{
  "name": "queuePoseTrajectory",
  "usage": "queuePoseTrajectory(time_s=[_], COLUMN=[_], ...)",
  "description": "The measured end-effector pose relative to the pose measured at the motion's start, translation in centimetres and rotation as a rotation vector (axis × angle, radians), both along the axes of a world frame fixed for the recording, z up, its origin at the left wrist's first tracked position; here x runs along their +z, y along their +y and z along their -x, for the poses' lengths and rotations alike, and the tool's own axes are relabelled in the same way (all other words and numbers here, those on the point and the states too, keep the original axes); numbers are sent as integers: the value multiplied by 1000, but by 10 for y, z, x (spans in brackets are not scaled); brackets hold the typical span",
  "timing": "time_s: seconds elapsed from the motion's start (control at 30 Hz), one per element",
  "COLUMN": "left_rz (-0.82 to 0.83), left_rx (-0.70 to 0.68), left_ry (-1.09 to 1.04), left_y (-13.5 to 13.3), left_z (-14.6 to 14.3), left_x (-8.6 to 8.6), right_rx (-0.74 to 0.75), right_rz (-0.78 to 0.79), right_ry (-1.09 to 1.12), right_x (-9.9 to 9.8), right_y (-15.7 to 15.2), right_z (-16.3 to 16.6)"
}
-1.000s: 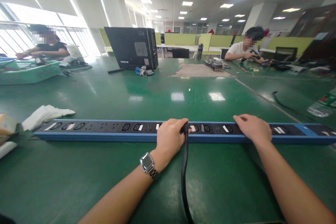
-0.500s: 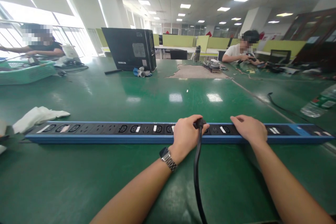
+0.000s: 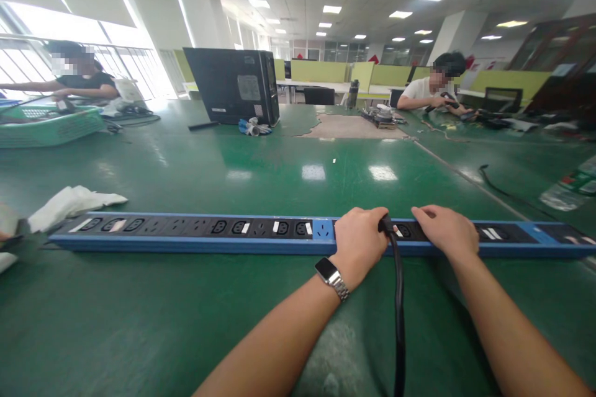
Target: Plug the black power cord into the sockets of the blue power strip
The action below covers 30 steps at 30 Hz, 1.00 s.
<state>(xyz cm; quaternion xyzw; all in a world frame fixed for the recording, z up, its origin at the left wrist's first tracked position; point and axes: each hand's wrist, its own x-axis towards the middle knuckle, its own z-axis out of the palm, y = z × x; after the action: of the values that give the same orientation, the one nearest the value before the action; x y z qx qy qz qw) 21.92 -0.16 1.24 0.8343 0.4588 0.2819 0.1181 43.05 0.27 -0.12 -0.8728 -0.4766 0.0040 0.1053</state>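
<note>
On the far left of the green table [image 3: 261, 173] sits a green basket [image 3: 51, 127], and a person is at work behind it. Nearer, a white cloth [image 3: 77, 200] lies just beside the left end of a long blue power strip [image 3: 195, 227]. The strip runs across the table from left to right, close to the person wearing the camera. Far behind it stands a black computer box [image 3: 233, 84].

Right of the middle, the left hand [image 3: 361, 242] has its fingers closed tight around a black plug [image 3: 385, 223], which sits on top of the strip. A black cord [image 3: 399, 310] hangs from the plug toward the near edge. There is a watch [image 3: 331, 274] on that wrist.

Just to the right, the right hand [image 3: 447, 232] lies on the strip with its fingers loose and flat, gripping nothing.

At the far right edge lies a clear bottle [image 3: 570, 189]. Another person sits far back on the right.
</note>
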Motion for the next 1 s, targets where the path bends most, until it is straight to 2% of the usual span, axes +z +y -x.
queuePoseTrajectory(time_s=[0.33,0.57,0.63,0.73,1.0], left_rz=[69,-41,-27,-11,126], left_rx=[70,-30,1,-35,-26], left_ry=[-52,24,-13,-66,-92], left_y=[7,-2,-2,-1,9], left_z=[-2,-9,-10,-8,-6], left_x=[-2,-3,-6,-7,2], right_rx=[4,-2,-1,6,23], right_rz=[7,25,24,17,-5], right_ry=[-5,-11,-8,-6,-18], right_x=[0,0,0,0,-3], right_y=[-1,-1,-1,-1,0], right_z=[0,-1,-1,-2,-4])
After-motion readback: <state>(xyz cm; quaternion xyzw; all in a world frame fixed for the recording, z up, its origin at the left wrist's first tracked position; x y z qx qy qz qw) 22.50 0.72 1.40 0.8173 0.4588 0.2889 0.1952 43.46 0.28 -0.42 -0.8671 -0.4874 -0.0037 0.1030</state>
